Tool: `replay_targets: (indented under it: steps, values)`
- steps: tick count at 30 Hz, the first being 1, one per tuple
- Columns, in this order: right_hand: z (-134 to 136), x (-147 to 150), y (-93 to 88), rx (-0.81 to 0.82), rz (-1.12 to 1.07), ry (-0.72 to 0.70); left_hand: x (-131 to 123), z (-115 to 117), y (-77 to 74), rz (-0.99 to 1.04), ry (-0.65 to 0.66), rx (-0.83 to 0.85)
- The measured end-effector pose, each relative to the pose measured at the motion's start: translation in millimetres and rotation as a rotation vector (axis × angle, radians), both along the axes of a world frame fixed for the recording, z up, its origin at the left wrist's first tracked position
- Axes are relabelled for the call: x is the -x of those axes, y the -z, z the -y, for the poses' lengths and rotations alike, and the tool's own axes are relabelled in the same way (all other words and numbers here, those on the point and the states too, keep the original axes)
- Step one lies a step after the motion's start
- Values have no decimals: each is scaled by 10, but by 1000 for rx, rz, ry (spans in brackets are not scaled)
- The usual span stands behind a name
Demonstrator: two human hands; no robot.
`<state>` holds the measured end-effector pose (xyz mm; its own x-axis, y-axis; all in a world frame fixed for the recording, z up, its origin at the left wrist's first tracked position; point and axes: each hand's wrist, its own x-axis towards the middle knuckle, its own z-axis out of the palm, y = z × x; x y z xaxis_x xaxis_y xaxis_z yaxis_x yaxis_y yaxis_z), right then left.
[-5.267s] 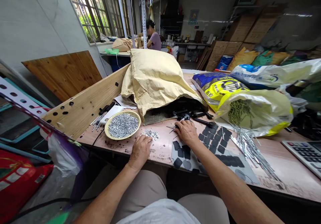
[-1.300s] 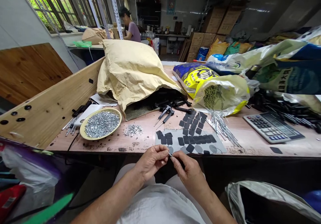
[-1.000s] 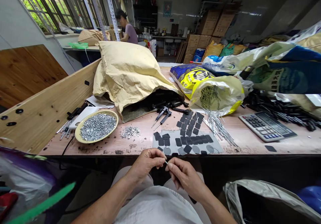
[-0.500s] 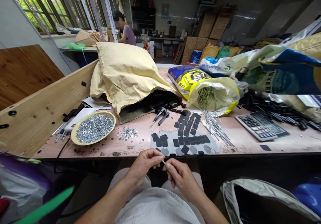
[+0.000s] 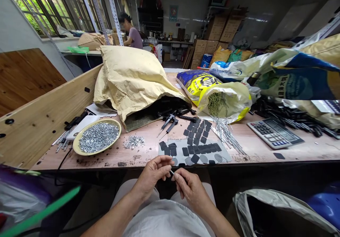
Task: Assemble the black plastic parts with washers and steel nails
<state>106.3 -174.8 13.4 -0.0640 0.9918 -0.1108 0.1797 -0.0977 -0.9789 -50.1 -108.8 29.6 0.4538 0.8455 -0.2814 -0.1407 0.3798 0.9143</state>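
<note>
Above my lap, just in front of the table edge, my hands are close together. A short, thin metal rod bridges the small gap between them. My right hand pinches its lower end between thumb and fingers. At the upper end, the curled fingers and thumb of my left hand close around the tip, which they partly hide. Beyond the hands, a grey sheet carries black square pads and several grey round ones. Loose metal rods spill from a yellow bag behind it.
A bowl heaped with small metal nuts or washers stands left, with a loose pile beside it. A large paper sack holds black tool-like parts. A calculator lies right. An open bag is below. A person sits far back.
The view has shifted slightly. My left fingers sit a little farther from the right hand, and slightly more of the rod shows between them. My right hand keeps its pinch.
</note>
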Motion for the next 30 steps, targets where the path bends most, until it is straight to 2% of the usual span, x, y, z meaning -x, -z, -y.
replay_targets:
  steps: [4, 6, 8, 10, 13, 15, 17, 20, 21, 22, 24, 26, 30]
  values:
    - [7, -12, -13, -26, 44, -11, -61, 12, -31, -84, 14, -112]
    - [-12, -168, -5, -99, 141, 29, -63, 9, -33, -95, 14, -139]
    - [-64, -491, 9, -196, 314, 154, -36, -3, -31, -104, 7, -133]
    - [-143, -939, 10, -218, 540, 340, 12, -20, -31, -115, -14, -120]
    - [-265, -1548, -54, -91, 863, 543, 100, -44, -48, -132, -41, -113]
    - [-324, -1672, -128, -33, 957, 601, 158, -56, -65, -142, -53, -112]
    - [-365, -1467, -183, -26, 963, 618, 217, -73, -77, -147, -68, -123]
    - [-406, -718, -182, -71, 906, 499, 324, -116, -84, -152, -163, -166]
    - [-415, -448, -168, -117, 835, 398, 369, -133, -87, -151, -213, -184]
    - [-423, -210, -156, -178, 665, 284, 420, -149, -92, -151, -262, -202]
    - [-436, 106, -146, -177, 342, 156, 530, -173, -106, -156, -330, -238]
    - [-454, 199, -152, -106, 127, 127, 633, -189, -118, -170, -367, -260]
    - [-436, 6, -112, -12, 38, 118, 756, -259, -81, -211, -441, -268]
